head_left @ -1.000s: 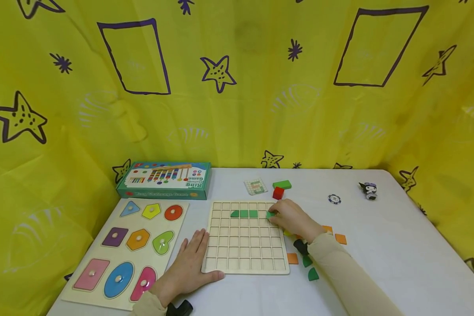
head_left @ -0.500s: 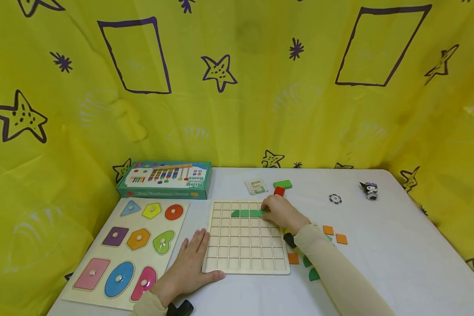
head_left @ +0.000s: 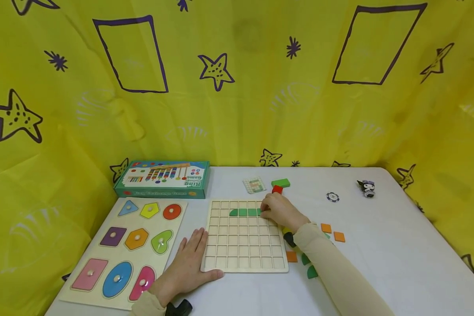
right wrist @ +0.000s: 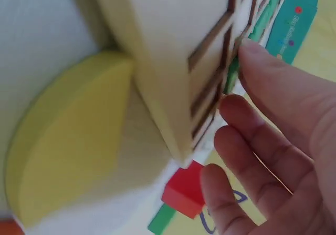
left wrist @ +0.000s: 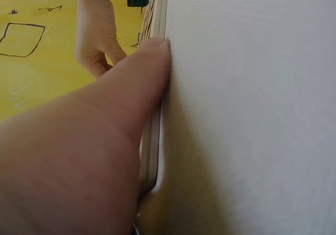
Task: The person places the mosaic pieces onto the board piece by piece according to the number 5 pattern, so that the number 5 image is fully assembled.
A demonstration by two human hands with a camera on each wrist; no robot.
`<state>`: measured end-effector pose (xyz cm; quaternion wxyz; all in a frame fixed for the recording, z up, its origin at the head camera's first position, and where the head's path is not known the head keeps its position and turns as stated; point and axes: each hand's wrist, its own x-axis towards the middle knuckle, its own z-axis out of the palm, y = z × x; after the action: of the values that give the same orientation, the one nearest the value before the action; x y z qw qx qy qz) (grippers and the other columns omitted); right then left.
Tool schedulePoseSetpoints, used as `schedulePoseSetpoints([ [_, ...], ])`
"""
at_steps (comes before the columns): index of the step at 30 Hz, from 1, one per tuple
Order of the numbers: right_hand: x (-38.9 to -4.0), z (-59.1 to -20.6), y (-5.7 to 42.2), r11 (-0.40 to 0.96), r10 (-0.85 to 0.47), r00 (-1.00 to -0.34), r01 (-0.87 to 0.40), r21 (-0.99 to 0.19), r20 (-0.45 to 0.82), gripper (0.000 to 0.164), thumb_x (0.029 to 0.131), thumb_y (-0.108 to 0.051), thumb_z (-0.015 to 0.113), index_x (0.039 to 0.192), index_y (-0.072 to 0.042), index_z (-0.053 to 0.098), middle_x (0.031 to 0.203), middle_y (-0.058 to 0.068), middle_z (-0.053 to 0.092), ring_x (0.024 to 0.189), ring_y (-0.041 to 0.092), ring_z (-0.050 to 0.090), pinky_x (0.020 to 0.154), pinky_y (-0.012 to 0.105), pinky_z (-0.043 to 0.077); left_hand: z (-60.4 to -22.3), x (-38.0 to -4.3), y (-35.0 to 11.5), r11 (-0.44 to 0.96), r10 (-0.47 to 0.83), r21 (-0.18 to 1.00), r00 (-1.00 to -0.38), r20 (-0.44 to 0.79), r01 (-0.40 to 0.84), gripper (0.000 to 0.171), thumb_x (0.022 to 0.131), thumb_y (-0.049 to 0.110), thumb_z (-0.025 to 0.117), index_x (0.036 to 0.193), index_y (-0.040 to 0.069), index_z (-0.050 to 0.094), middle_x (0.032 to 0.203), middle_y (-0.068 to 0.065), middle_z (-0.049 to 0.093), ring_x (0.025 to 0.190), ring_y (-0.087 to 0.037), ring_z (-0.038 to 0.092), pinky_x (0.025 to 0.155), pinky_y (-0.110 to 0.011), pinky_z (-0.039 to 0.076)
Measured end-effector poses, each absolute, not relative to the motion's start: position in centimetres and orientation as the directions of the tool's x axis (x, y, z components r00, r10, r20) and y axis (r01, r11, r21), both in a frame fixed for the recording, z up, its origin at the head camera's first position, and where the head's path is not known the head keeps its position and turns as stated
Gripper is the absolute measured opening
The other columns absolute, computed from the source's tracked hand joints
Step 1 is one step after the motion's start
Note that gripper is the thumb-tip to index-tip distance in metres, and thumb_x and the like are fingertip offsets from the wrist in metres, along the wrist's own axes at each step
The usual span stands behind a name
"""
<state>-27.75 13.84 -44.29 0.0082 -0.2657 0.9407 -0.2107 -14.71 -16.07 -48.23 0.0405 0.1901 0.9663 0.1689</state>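
Note:
A pale wooden grid board (head_left: 245, 251) lies on the white table, with a row of green tiles (head_left: 242, 212) in its second row from the back. My right hand (head_left: 282, 213) is over the board's back right part. Thumb and forefinger pinch a small green tile (right wrist: 232, 76) at the end of that row, mostly hidden by the hand in the head view. My left hand (head_left: 186, 264) rests flat with straight fingers along the board's left edge, its thumb at the front left corner. A yellow curved piece (right wrist: 73, 145) leans against the board's right side.
Orange squares (head_left: 339, 237) and green curved pieces (head_left: 312, 272) lie right of the board. Behind it are a red block (head_left: 277, 189), a green block (head_left: 280, 183) and a pattern card (head_left: 254, 185). A knobbed shape puzzle (head_left: 134, 222) and a game box (head_left: 162, 194) stand left.
My right hand has moved left over the board, bringing the green tile up against the row, then has stayed about there. The left hand has kept its place.

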Motion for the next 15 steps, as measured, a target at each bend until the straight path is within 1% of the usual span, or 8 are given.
schedulePoseSetpoints([
  [3,-27.2,-43.9,14.5,0.767,-0.509,-0.857,-0.496,-0.408,0.085,0.009,0.089,-0.011,0.072,0.096,-0.006,0.076,0.094,0.001,0.063,0.092,0.023,0.056,0.085,0.040,0.048,-48.3,-14.7,-16.0,0.867,0.383,0.351,-0.924,-0.012,0.355,0.117,0.078,0.079,0.053,0.152,-0.005,0.022,0.158,-0.020,0.019,0.145,-0.034,0.013,0.113,-0.057,0.009],
  [6,-26.2,-43.4,16.1,0.782,-0.465,-0.883,-0.445,-0.437,0.066,0.015,0.092,-0.010,0.069,0.105,-0.005,0.075,0.105,0.006,0.066,0.104,0.028,0.056,0.094,0.046,0.045,-48.3,-14.7,-15.9,0.861,0.388,0.364,-0.921,-0.017,0.356,0.117,0.078,0.079,0.053,0.152,-0.006,0.023,0.158,-0.020,0.019,0.145,-0.035,0.012,0.113,-0.058,0.009],
  [8,-25.4,-43.2,17.8,0.798,-0.418,-0.906,-0.398,-0.453,0.060,0.017,0.093,-0.010,0.067,0.108,-0.005,0.074,0.110,0.007,0.065,0.108,0.030,0.054,0.096,0.048,0.043,-48.3,-14.7,-15.9,0.861,0.389,0.363,-0.921,-0.021,0.355,0.117,0.078,0.080,0.052,0.152,-0.005,0.023,0.158,-0.020,0.018,0.145,-0.035,0.012,0.113,-0.058,0.009],
  [10,-24.5,-43.0,19.7,0.812,-0.375,-0.925,-0.359,-0.460,0.061,0.018,0.092,-0.009,0.067,0.109,-0.004,0.073,0.109,0.007,0.066,0.107,0.031,0.054,0.096,0.050,0.044,-48.3,-14.7,-15.9,0.862,0.389,0.359,-0.921,-0.018,0.357,0.117,0.078,0.081,0.052,0.152,-0.005,0.023,0.158,-0.020,0.018,0.145,-0.035,0.012,0.113,-0.058,0.009],
  [12,-23.8,-43.0,21.4,0.825,-0.347,-0.936,-0.337,-0.454,0.064,0.018,0.091,-0.007,0.069,0.108,-0.003,0.073,0.106,0.007,0.067,0.103,0.030,0.056,0.092,0.050,0.046,-48.3,-14.7,-16.0,0.863,0.387,0.356,-0.922,-0.009,0.359,0.117,0.078,0.080,0.052,0.152,-0.005,0.023,0.158,-0.020,0.018,0.145,-0.035,0.013,0.113,-0.058,0.009],
  [15,-22.8,-43.1,23.4,0.828,-0.334,-0.942,-0.306,-0.471,0.025,0.020,0.090,-0.006,0.070,0.109,-0.001,0.072,0.102,0.005,0.067,0.097,0.028,0.058,0.088,0.050,0.048,-48.2,-14.6,-16.1,0.864,0.384,0.351,-0.923,0.002,0.360,0.117,0.078,0.080,0.053,0.151,-0.006,0.023,0.158,-0.021,0.019,0.145,-0.036,0.014,0.113,-0.058,0.010],
])
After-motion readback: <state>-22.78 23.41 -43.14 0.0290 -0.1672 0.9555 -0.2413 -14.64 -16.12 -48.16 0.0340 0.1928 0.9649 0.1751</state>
